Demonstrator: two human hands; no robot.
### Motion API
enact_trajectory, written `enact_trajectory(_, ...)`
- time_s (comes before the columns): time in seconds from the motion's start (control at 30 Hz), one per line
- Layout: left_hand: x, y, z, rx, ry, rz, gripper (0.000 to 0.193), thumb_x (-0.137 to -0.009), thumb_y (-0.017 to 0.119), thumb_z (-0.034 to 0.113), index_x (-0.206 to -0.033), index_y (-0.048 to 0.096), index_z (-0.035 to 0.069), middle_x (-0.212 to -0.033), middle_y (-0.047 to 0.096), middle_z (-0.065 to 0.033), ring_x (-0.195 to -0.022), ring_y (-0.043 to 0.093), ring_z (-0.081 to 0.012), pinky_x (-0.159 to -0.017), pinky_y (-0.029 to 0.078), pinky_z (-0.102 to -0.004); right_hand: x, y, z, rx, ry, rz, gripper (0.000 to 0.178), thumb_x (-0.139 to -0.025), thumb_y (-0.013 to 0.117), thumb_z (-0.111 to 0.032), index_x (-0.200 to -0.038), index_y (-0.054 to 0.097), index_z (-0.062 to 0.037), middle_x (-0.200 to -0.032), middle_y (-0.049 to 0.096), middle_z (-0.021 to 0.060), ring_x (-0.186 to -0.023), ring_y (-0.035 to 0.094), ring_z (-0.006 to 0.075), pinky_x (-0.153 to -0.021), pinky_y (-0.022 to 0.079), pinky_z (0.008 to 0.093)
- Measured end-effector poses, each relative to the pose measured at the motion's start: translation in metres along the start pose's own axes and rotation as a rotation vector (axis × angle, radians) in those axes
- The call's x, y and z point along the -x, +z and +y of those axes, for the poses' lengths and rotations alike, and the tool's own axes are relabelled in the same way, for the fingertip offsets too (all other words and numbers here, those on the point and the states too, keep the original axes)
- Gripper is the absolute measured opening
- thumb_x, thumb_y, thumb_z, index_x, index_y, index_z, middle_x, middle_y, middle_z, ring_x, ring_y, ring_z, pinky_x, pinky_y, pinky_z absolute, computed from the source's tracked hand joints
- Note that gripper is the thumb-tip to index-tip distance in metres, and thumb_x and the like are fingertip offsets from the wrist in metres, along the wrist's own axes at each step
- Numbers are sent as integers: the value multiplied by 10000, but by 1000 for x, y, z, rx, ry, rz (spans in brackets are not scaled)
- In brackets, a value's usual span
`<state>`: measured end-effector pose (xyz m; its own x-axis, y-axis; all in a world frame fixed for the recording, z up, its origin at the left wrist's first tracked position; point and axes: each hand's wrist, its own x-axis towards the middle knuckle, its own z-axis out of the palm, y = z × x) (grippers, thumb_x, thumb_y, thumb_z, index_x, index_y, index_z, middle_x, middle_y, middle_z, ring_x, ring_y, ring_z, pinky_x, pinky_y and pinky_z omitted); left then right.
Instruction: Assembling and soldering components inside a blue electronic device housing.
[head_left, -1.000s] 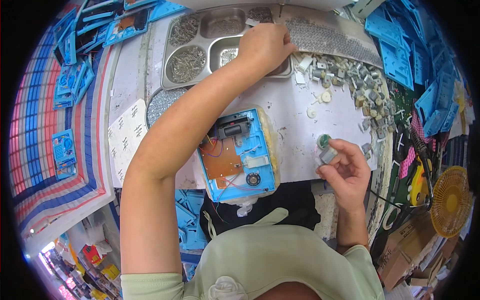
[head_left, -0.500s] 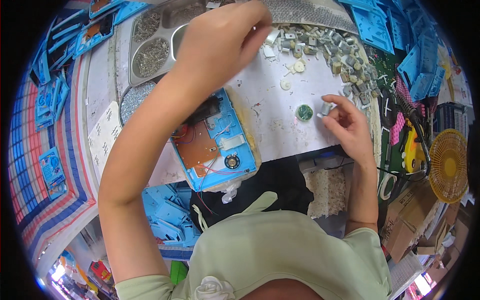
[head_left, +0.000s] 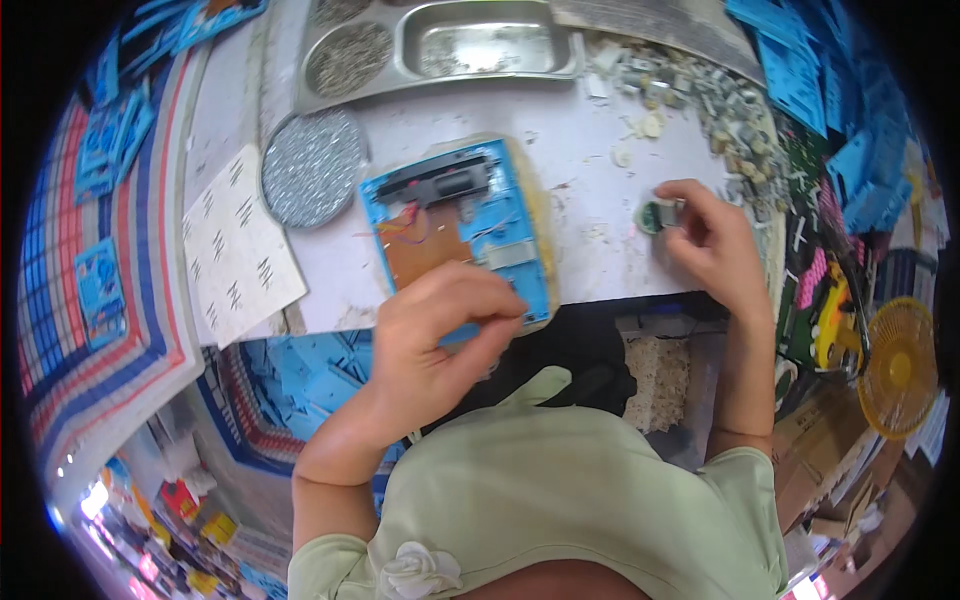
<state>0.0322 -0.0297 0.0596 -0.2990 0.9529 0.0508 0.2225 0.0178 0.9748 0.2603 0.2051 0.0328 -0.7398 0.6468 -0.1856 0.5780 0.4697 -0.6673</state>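
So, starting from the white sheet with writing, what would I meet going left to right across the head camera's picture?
White sheet, round spread of silvery bits, blue casing, right hand holding a small grey piece, yellow round grille.

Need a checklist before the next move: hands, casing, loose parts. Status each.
1. Right hand has a grip on the small grey metal part: ok, it sits between thumb and finger.
2. Left hand carrying a part: cannot tell; anything at the fingertips is too small or hidden.
3. Blue casing lying open side up: ok, the brown board shows inside.
4. Casing interior fully in view: not ok, the left hand covers the lower portion.
5. Green round piece clear of the grey part: cannot tell, they overlap in this view.
6. Metal tray apart from the casing: ok, bench shows between them.
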Motion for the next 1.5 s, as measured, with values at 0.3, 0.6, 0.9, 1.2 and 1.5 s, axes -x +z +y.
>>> enact_trajectory(0.3,11,19,-22,251,-210,74,299,-882,723,-33,-1152,604,18,-973,691,-73,-870,691,-127,-749,581,-271,21,65,-77,-1138,101,-356,468,-887,724,16,-1326,560,7,-785,581,-41,-691,535,12,-601,403,170)
enact_trajectory(0.6,12,16,-23,267,-199,83,302,-891,724,-26,-1147,571,23,-998,670,-65,-851,673,-113,-765,584,-274,13,77,-81,-1129,104,-362,481,-884,725,29,-1332,550,3,-799,587,-31,-684,520,16,-630,413,168)
enact_trajectory(0.9,13,17,-28,314,-132,108,276,-884,732,-21,-1121,597,15,-983,680,-75,-862,693,-119,-773,591,-279,24,83,-82,-565,-316,-38,439,-834,758,16,-1249,628,-42,-788,635,-3,-663,578,71,-602,465,227)
enact_trajectory(1.2,9,14,-27,-52,230,177,243,-818,753,-40,-1023,662,54,-914,698,-97,-795,703,-277,-684,551,-353,15,75,-83,-392,-596,87,462,-753,790,43,-1186,666,-61,-804,672,65,-642,625,206,-568,487,306)
enact_trajectory(1.5,12,14,-29,-1,220,175,251,-805,761,-46,-1014,665,54,-910,703,-93,-784,695,-286,-670,543,-365,0,75,-72,-408,-771,40,425,-753,796,28,-1151,666,-45,-807,677,88,-627,622,260,-548,475,344)
